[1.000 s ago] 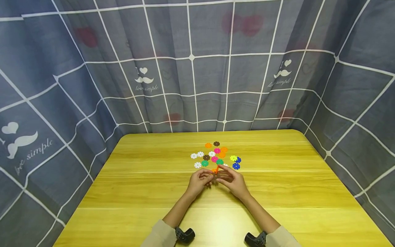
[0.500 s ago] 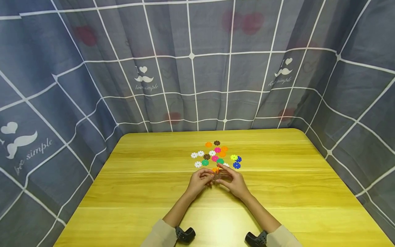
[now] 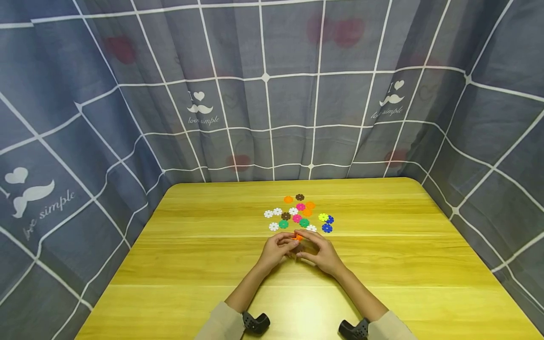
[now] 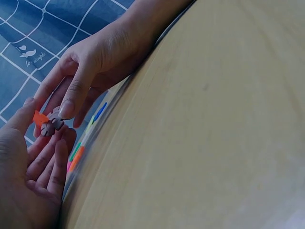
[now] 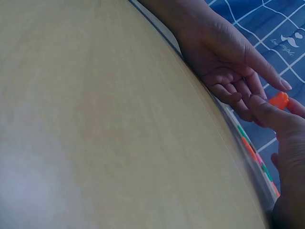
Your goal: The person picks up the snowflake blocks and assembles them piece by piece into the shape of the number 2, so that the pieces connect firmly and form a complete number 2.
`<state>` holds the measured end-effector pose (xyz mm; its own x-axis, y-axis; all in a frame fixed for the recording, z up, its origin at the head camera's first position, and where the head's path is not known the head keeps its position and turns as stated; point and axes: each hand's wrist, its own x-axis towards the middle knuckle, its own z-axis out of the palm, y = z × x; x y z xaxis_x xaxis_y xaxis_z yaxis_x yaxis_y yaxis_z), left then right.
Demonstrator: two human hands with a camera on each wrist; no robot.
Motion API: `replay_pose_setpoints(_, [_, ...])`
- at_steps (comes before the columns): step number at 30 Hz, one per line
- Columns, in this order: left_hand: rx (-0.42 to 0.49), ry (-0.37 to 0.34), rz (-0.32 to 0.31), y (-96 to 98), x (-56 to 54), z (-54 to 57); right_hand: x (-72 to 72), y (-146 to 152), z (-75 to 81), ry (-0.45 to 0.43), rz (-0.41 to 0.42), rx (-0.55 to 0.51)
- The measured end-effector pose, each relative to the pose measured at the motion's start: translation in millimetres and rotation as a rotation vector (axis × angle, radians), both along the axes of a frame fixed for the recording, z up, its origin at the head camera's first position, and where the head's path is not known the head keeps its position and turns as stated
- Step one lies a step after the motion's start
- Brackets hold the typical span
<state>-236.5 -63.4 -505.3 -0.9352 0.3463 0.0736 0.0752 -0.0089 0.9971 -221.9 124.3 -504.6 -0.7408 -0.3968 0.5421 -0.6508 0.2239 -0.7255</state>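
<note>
"Holding what?"
"Pinching a brown, notched plastic disc against a small orange plastic piece, using left hand and right hand."
"Where?"
"Over the yellow wood-grain table."

Grey-blue curtain (white-gridded) behind and beside a yellow wood-grain table.

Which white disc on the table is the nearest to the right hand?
The rightmost white disc, just beyond the right hand; the other four white discs lie farther left and farther away.
</note>
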Motion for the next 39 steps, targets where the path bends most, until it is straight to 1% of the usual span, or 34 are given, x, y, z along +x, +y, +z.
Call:
replay_pose_setpoints(2, [-0.011,0.0,0.003,0.0,3.7,7.0,0.3,0,0.1,0.009,-0.009,0.023])
replay_pose_setpoints(5, [-0.014,0.007,0.013,0.3,7.9,13.6,0.2,0,0.2,0.022,-0.011,0.037])
replay_pose_setpoints(7, [-0.01,0.005,0.018,0.2,8.1,14.2,0.0,0,-0.1,0.025,-0.014,0.04])
replay_pose_setpoints(11, [0.003,-0.01,0.033,-0.2,7.8,14.4,-0.5,0,-1.1,-0.006,-0.021,0.017])
replay_pose_setpoints(16, [0.026,-0.038,0.068,-0.5,6.2,14.3,-1.5,1,-1.2,-0.057,0.001,-0.065])
replay_pose_setpoints(18, [0.029,-0.039,0.08,-0.7,5.9,15.0,-1.4,2,-0.7,-0.091,0.005,-0.094])
replay_pose_setpoints(21, [0.028,-0.038,0.093,-0.7,5.7,15.8,-1.5,3,-0.3,-0.139,-0.022,-0.115])
replay_pose_setpoints(24, [0.032,-0.037,0.102,-0.4,5.4,16.3,-3.1,4,-0.4,-0.158,-0.05,-0.15])
replay_pose_setpoints(29, [0.048,-0.031,0.098,1.0,5.4,18.5,-7.0,6,-0.9,-0.189,-0.076,-0.258])
replay_pose_setpoints(32, [0.059,-0.043,0.088,2.1,5.7,19.8,-7.8,7,-0.9,-0.219,-0.083,-0.307])
replay_pose_setpoints(36, [0.066,-0.052,0.066,1.7,6.1,19.6,-7.6,8,-1.3,-0.232,-0.079,-0.326])
replay_pose_setpoints(39, [0.051,-0.052,0.049,0.4,6.4,19.1,-7.7,8,-2.1,-0.231,-0.077,-0.33])
